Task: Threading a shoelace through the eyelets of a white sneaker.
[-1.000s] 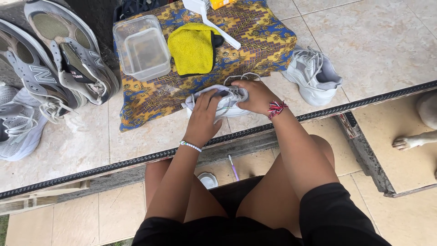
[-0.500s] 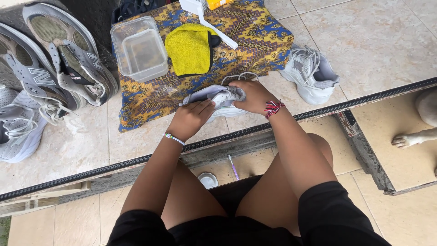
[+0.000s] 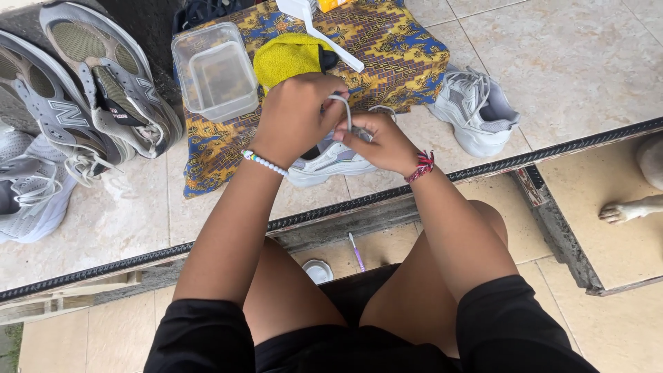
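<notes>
Two hands busy over a white sneaker (image 3: 330, 160) lying on the patterned cloth (image 3: 407, 41): left hand (image 3: 293, 117) and right hand (image 3: 376, 138) both pinching a looped white lace (image 3: 343, 107). Lacing apparently under way; careful threading through eyelets likely next. Soft yellow rag (image 3: 286, 59), clear rigid plastic tub (image 3: 215, 72) close behind.

I am seeing only a clear, rectangular plastic container (image 3: 215, 71) sitting open on the patterned cloth (image 3: 407, 41) to my upper left, and an orange-yellow package (image 3: 330, 4) peeking in at the cloth's far edge.
</notes>
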